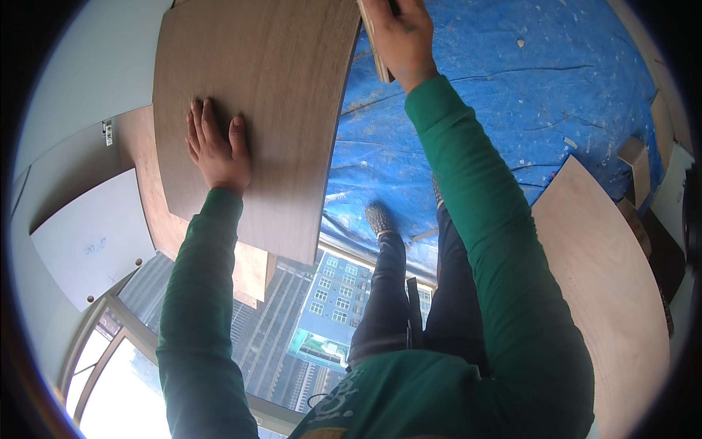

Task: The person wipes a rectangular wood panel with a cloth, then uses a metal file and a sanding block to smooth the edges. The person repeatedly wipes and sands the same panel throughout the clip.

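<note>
My left hand (218, 146) lies flat on a large brown wood-grain board (270, 95), fingers pointing away from me and thumb spread to the right. Beyond the board's right edge, my right hand (401, 35) is closed round a narrow wooden strip (376, 44). The top of the picture cuts off its fingertips and the strip's far end. The strip runs close alongside the board's far right edge; whether the two touch I cannot tell.
Blue sheeting (497, 95) with scattered debris covers the floor. A pale plywood panel (596, 271) leans at the right beside smaller offcuts (635, 164). On the left are a white panel (95, 238) and a cabinet side with a metal hinge (108, 133). A window (285, 351) lies behind my legs.
</note>
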`<act>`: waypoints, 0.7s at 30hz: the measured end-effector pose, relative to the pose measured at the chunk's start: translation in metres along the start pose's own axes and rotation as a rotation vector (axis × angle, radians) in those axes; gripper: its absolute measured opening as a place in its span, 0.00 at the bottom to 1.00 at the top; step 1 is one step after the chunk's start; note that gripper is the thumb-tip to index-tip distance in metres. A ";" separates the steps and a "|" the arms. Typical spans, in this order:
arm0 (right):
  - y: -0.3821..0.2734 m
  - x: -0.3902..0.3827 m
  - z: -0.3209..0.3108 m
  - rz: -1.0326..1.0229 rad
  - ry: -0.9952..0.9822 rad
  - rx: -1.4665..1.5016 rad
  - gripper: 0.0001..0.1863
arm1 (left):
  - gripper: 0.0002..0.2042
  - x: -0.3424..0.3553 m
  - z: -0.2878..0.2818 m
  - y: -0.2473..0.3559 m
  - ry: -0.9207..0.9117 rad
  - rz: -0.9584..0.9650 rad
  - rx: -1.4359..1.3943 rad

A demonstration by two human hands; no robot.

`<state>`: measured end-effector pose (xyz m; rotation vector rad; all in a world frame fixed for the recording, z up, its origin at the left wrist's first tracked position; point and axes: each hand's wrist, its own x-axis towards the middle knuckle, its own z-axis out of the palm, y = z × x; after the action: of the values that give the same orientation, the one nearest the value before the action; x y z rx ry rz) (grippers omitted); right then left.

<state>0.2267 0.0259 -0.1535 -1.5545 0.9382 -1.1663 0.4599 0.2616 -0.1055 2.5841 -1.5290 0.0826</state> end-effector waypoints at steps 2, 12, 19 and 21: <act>-0.011 -0.064 0.011 -0.041 -0.020 -0.063 0.39 | 0.37 -0.005 -0.003 -0.005 -0.015 -0.020 0.020; -0.030 -0.029 0.013 0.130 -0.016 0.266 0.33 | 0.37 0.003 -0.003 0.002 0.037 -0.007 -0.063; -0.091 -0.288 0.016 0.171 -0.277 0.071 0.48 | 0.39 -0.002 0.002 -0.002 0.040 -0.018 -0.096; -0.078 -0.246 0.018 0.153 -0.221 0.031 0.46 | 0.39 -0.004 0.005 -0.004 0.043 -0.007 -0.094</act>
<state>0.1848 0.2808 -0.1403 -1.5233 0.8706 -0.8777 0.4616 0.2666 -0.1109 2.4980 -1.4729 0.0642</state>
